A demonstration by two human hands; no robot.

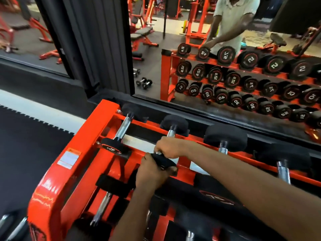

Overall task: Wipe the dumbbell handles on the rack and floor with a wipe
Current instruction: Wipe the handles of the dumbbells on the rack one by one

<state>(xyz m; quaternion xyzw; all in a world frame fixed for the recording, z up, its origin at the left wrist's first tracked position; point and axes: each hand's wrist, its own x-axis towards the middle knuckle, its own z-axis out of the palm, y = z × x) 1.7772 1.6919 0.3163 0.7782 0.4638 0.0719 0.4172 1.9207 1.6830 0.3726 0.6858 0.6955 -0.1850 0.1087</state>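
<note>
The orange dumbbell rack [83, 145] stands against a mirror. On its top row, the second dumbbell from the left has a black far head [173, 121] and a chrome handle [171, 133]. My right hand [169, 146] is curled round that handle, with a small white bit, possibly the wipe [158, 152], showing under the fingers. My left hand [152, 173] grips the dumbbell's near black head [164, 162]. The leftmost dumbbell [122, 127] lies untouched beside them.
More dumbbells [224, 146] fill the top row to the right, and lower rows [102, 207] lie beneath my arms. The mirror [225, 75] reflects the rack, a person and gym machines. Black rubber floor [26, 153] lies to the left.
</note>
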